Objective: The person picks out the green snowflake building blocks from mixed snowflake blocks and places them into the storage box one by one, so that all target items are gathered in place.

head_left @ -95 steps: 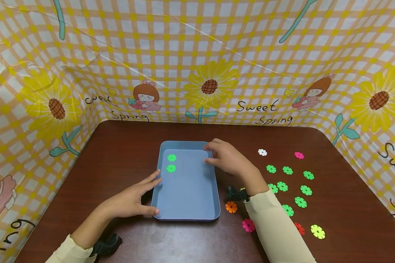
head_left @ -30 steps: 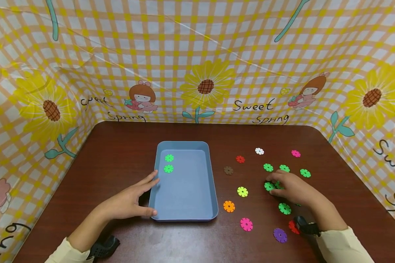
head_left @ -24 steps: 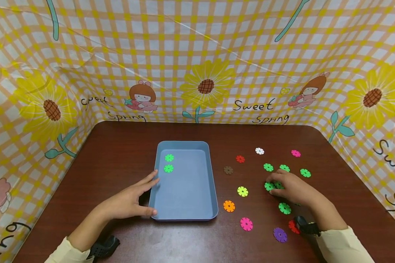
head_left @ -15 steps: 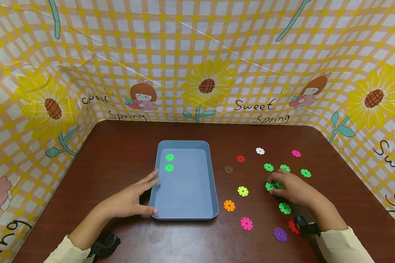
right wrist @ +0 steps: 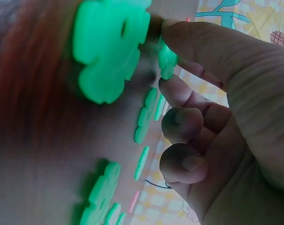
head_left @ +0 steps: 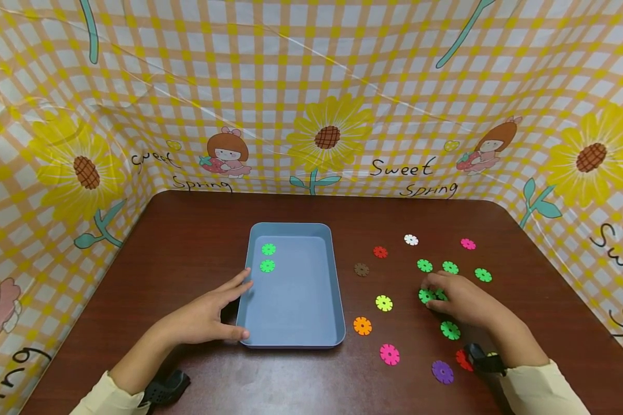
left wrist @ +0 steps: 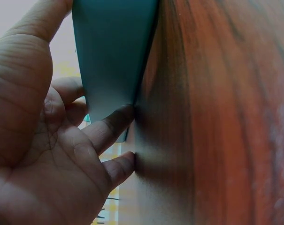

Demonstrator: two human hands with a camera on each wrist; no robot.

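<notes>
My left hand (head_left: 199,316) lies against the left side of a blue-grey tray (head_left: 291,343), fingers spread; in the left wrist view, fingertips touch the tray's outer wall (left wrist: 111,51). Inside the tray, near its far left corner, lie two green interlocking snowflake discs, one (head_left: 268,249) above the other (head_left: 267,266). My right hand (head_left: 462,297) is low over the table, its thumb and index finger at opposite edges of a green snowflake disc (head_left: 426,296), pinching it. Another green disc (head_left: 442,294) is partly hidden under that hand.
More green discs (head_left: 483,275) lie around the right hand. Red (head_left: 380,252), brown (head_left: 361,270), white (head_left: 411,240), yellow (head_left: 384,303), orange (head_left: 362,326), pink (head_left: 389,354) and purple (head_left: 442,372) discs are scattered right of the tray. A checked cloth (head_left: 311,69) walls the back and sides.
My right hand has gone from above the tray's far right corner to the green discs on the right, where it has stayed for the last second. The left hand keeps its place.
</notes>
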